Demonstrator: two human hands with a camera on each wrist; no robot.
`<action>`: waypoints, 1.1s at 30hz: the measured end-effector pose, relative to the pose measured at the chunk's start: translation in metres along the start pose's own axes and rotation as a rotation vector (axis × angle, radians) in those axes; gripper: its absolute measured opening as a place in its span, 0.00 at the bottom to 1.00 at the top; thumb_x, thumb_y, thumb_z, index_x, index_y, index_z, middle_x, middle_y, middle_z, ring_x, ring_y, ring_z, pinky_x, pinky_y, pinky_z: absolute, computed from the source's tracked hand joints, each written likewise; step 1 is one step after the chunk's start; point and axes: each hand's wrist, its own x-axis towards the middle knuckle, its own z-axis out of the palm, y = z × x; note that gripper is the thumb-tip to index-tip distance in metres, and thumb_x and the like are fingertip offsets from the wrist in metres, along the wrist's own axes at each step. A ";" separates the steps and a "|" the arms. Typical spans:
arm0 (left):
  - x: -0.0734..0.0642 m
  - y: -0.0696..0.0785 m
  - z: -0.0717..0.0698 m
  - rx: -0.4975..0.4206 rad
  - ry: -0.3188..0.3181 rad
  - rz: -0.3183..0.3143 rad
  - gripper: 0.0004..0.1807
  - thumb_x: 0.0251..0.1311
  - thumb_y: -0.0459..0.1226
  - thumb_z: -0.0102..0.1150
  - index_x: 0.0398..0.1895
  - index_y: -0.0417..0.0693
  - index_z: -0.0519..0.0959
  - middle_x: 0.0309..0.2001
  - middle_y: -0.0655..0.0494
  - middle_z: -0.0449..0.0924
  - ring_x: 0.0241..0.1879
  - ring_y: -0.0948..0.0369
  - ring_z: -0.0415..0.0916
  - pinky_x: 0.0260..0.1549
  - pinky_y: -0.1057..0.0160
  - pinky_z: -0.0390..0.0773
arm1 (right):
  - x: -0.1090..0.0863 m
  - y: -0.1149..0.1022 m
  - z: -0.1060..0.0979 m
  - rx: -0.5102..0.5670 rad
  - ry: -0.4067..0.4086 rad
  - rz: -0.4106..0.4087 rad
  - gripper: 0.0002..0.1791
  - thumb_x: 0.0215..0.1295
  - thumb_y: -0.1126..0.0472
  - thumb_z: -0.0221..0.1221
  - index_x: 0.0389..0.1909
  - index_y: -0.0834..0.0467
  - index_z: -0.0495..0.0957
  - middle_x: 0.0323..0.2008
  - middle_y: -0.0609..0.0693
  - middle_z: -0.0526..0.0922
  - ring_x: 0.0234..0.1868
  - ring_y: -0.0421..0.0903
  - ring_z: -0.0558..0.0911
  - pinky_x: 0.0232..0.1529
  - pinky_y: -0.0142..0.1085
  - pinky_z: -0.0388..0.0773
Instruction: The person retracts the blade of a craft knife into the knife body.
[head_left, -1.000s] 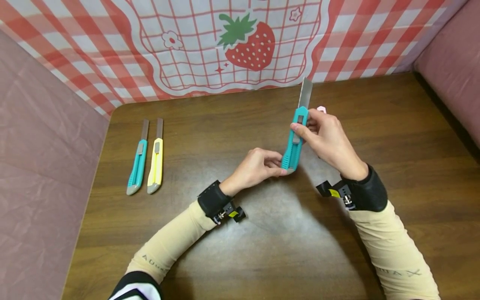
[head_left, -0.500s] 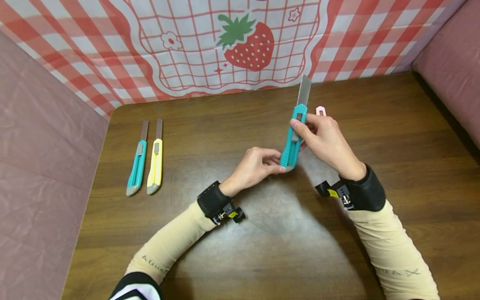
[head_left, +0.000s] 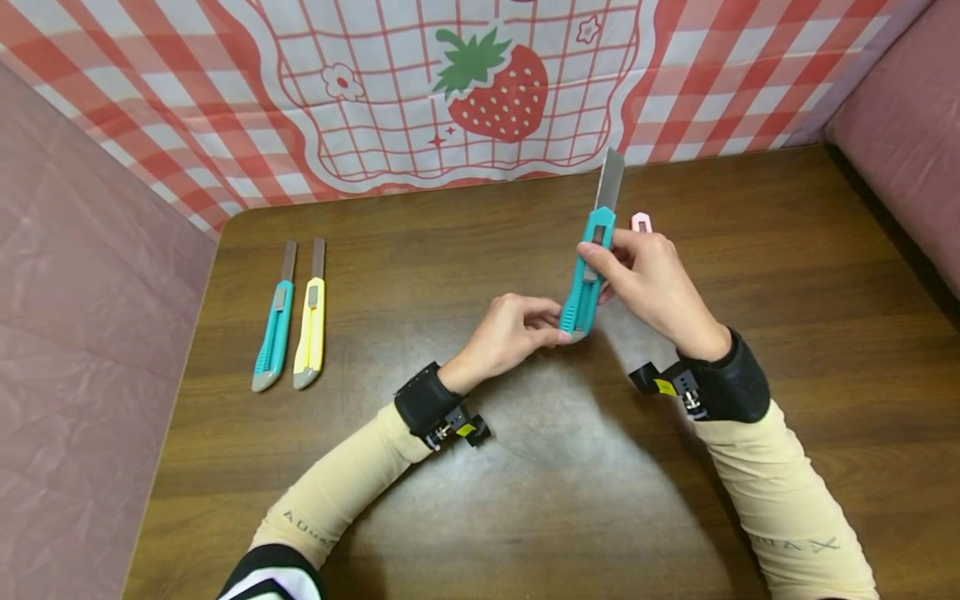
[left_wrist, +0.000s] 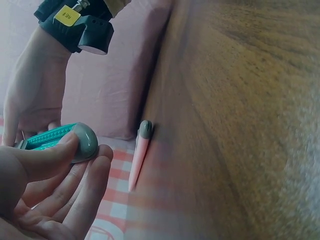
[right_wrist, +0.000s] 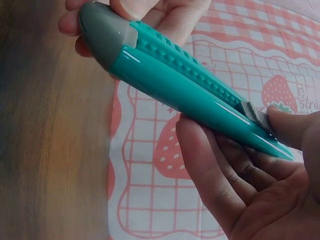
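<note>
A teal utility knife (head_left: 582, 292) is held up above the table, its blade (head_left: 610, 179) extended and pointing away. My left hand (head_left: 513, 333) pinches the grey end cap (left_wrist: 86, 142) between thumb and fingers. Further up the handle, my right hand (head_left: 656, 279) grips the knife near its front. In the right wrist view, the right thumb (right_wrist: 290, 125) lies against the grey slider (right_wrist: 256, 117), with the fingers under the handle. A pink utility knife (left_wrist: 140, 155) lies on the table beyond the right hand, which mostly hides it in the head view.
On the left of the wooden table (head_left: 420, 250) lie another teal utility knife (head_left: 274, 333) and a yellow one (head_left: 311, 333), side by side with blades out. A checked strawberry cloth (head_left: 375, 92) hangs along the back edge. Pink fabric (head_left: 900, 108) borders the right side.
The held knife and right hand have shifted slightly up and left, uncovering a little more of the pink knife's tip. Both hands keep their hold.
</note>
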 end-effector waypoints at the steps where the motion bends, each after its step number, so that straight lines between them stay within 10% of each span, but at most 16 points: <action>1: 0.000 0.000 0.000 0.000 -0.002 0.001 0.08 0.51 0.34 0.67 0.36 0.44 0.82 0.28 0.55 0.84 0.26 0.71 0.77 0.24 0.71 0.82 | 0.000 0.000 0.000 -0.002 0.000 0.002 0.15 0.65 0.53 0.56 0.32 0.62 0.78 0.21 0.53 0.81 0.18 0.44 0.79 0.19 0.27 0.78; 33: -0.001 -0.002 0.002 0.011 -0.009 0.014 0.07 0.51 0.34 0.67 0.34 0.43 0.81 0.28 0.54 0.84 0.26 0.72 0.77 0.27 0.72 0.82 | 0.000 -0.001 0.000 -0.074 0.007 0.000 0.16 0.65 0.50 0.56 0.30 0.60 0.79 0.19 0.51 0.80 0.19 0.39 0.77 0.18 0.28 0.72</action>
